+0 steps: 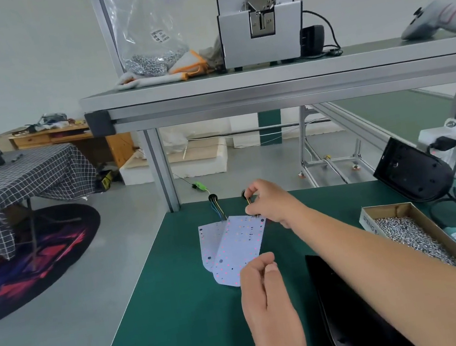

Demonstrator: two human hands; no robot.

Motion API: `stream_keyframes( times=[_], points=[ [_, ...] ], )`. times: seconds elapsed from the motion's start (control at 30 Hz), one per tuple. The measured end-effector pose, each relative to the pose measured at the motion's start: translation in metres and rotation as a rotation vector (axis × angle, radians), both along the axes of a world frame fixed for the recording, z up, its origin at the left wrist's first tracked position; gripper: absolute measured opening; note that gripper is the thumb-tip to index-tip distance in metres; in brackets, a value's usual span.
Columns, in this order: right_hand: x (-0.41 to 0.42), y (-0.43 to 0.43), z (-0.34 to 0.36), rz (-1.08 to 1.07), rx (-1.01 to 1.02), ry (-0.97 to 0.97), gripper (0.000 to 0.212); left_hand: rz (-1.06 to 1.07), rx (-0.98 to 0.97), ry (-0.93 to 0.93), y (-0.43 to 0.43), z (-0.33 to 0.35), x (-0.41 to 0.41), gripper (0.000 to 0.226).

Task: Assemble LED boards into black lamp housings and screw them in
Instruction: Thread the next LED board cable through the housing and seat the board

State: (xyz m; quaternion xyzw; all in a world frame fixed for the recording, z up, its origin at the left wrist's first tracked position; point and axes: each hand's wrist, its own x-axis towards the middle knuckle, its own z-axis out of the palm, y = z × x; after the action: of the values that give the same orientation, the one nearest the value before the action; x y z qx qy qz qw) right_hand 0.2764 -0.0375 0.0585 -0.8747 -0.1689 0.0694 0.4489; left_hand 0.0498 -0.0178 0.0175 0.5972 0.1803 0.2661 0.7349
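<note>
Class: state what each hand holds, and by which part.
Left hand pinches the upper LED board by its near end; right hand pinches its wires at the far end.

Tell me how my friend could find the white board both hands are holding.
Start at the green table mat. In its middle lie two white dotted boards. Yours is the top LED board, over the lower LED board: only it is held, left hand pinching the near end, right hand pinching the wires at the far end.
</note>
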Motion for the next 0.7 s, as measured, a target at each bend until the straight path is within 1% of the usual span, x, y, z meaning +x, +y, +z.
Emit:
stream_keyframes(
  times=[0.07,0.1,0.17,0.2,0.23,0.3,0.37,0.4,0.47,0.5,0.53,0.57,0.63,0.67,0.7],
  points=[
    [-0.009,-0.015,0.005,0.037,0.090,0.008,0.037,-0.013,0.163,-0.064,-0.001,0.000,-0.002,0.026],
    [-0.014,-0.024,0.007,0.058,0.125,0.002,0.039,0.000,0.256,-0.104,0.000,0.000,-0.002,0.025],
    [-0.030,-0.045,0.010,0.078,0.196,0.002,0.038,0.058,0.419,-0.147,0.004,0.002,-0.002,0.023],
    [-0.038,-0.055,0.011,0.085,0.240,0.004,0.037,0.087,0.470,-0.145,0.008,0.001,0.000,0.025],
    [-0.047,-0.066,0.012,0.092,0.278,0.004,0.036,0.103,0.500,-0.122,0.011,0.000,0.002,0.028],
    [-0.064,-0.086,0.012,0.109,0.329,0.002,0.036,0.100,0.552,0.002,0.018,0.000,0.005,0.036],
    [-0.079,-0.103,0.013,0.128,0.377,-0.016,0.038,0.033,0.578,0.154,0.023,0.001,0.006,0.056],
    [-0.088,-0.110,0.013,0.130,0.406,-0.019,0.039,-0.007,0.579,0.196,0.024,0.001,0.005,0.066],
    [-0.104,-0.119,0.014,0.133,0.479,-0.019,0.042,-0.101,0.527,0.215,0.026,0.004,0.004,0.081],
    [-0.112,-0.122,0.015,0.124,0.509,-0.026,0.043,-0.145,0.478,0.208,0.026,0.006,0.003,0.083],
    [-0.119,-0.124,0.018,0.108,0.539,-0.037,0.044,-0.173,0.427,0.188,0.027,0.008,0.003,0.075],
    [-0.124,-0.127,0.020,0.088,0.573,-0.045,0.043,-0.184,0.385,0.158,0.028,0.010,0.003,0.062],
    [-0.132,-0.134,0.026,0.050,0.652,-0.056,0.032,-0.154,0.337,0.096,0.031,0.015,0.002,0.028],
    [-0.132,-0.138,0.029,0.015,0.668,-0.086,0.026,-0.137,0.317,0.062,0.033,0.016,0.002,0.017],
    [-0.131,-0.141,0.031,-0.032,0.651,-0.137,0.024,-0.129,0.290,0.032,0.035,0.017,0.001,0.014]
  ],
)
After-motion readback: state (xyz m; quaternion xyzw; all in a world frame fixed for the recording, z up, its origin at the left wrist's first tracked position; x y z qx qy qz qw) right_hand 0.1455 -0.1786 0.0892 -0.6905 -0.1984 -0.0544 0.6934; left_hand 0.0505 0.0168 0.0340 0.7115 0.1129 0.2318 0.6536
